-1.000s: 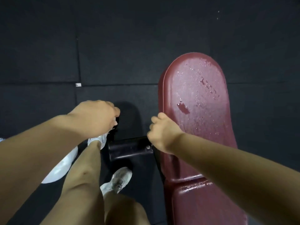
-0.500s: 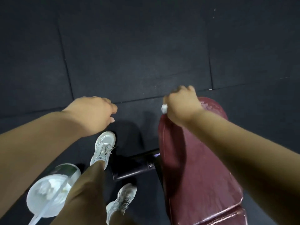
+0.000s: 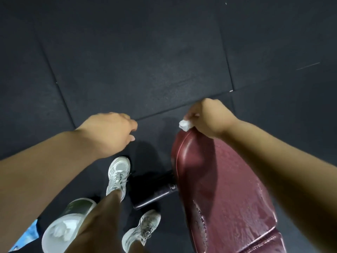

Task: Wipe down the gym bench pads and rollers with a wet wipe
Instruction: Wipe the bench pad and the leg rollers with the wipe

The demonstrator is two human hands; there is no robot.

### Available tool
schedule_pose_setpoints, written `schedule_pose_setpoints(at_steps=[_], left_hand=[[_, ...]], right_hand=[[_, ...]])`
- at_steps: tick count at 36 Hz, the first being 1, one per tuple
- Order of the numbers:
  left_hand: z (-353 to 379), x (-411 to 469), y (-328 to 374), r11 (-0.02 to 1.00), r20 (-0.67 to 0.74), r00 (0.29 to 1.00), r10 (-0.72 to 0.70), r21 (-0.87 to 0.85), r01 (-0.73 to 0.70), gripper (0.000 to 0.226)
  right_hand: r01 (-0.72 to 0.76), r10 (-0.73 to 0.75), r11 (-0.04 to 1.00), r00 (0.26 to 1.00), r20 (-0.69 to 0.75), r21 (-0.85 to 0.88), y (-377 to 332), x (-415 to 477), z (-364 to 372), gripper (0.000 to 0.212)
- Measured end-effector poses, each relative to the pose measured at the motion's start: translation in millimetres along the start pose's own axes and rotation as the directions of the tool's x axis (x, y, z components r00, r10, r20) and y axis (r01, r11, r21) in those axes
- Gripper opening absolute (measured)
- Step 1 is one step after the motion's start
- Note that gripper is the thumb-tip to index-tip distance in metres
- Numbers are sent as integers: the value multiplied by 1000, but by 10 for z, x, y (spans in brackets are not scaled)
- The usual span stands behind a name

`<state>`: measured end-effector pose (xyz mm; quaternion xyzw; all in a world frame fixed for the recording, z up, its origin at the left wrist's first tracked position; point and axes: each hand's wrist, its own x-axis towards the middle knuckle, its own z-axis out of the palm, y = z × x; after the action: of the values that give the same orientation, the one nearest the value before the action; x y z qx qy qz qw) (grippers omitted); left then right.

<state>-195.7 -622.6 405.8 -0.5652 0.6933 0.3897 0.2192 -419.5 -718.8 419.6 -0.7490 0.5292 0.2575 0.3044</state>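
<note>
here, a black bar (image 3: 155,194) juts out leftward from under the pad (image 3: 228,189), between the two shoes (image 3: 118,172) and close to both. a round white tub (image 3: 60,232) stands at lower left, partly hidden by a leg. the right hand (image 3: 209,117) pinches a balled white wipe (image 3: 184,125) against the pad's far rounded edge; the left hand (image 3: 111,132) hovers over the floor (image 3: 145,61), fingers loosely curled, holding nothing. the pad glistens wet, with droplets along its left rim. beyond its far edge stretches dark floor crossed by seams — room on the left side too, up to the shoes. counted: one wipe, one tub, one bar, two shoes, two hands — and a second pad (image 3: 264,245) begins at the bottom.
</note>
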Motion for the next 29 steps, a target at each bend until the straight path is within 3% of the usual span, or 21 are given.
schedule_pose_setpoints(at_steps=[2, 5, 7, 13, 17, 21, 24, 26, 29], left_hand=[[-26, 28, 37, 1000, 4, 1000, 15, 5, -15, 29], [-71, 61, 82, 999, 11, 999, 31, 37, -31, 29], [-95, 73, 114, 998, 8, 999, 38, 46, -38, 28], [-134, 99, 281, 995, -9, 998, 68, 76, -68, 27], [-175, 64, 451, 993, -25, 997, 79, 94, -76, 27], [-258, -75, 627, 988, -34, 996, 80, 134, -75, 27], [-348, -246, 779, 983, -54, 995, 83, 169, -73, 26], [-412, -387, 904, 980, -76, 994, 84, 185, -69, 27], [-505, -642, 1160, 976, -119, 988, 95, 205, -69, 27]], right_hand=[[32, -33, 999, 999, 32, 44, 44, -12, -100, 18], [-132, 132, 991, 990, -42, -6, 334, 36, -203, 38], [-243, 239, 969, 967, -88, -34, 584, 49, -187, 31], [-434, 459, 881, 880, -119, 187, 695, 36, -44, 38], [-251, 279, 947, 951, -130, 201, 481, -121, -154, 40], [-93, 151, 952, 971, -184, 292, 368, -462, -226, 8], [-69, 98, 972, 987, -124, 226, 389, -765, -272, 28], [-106, 116, 981, 992, -52, 161, 387, -1010, -337, 21], [-159, 158, 986, 987, 23, 55, 447, -1424, -394, 26]])
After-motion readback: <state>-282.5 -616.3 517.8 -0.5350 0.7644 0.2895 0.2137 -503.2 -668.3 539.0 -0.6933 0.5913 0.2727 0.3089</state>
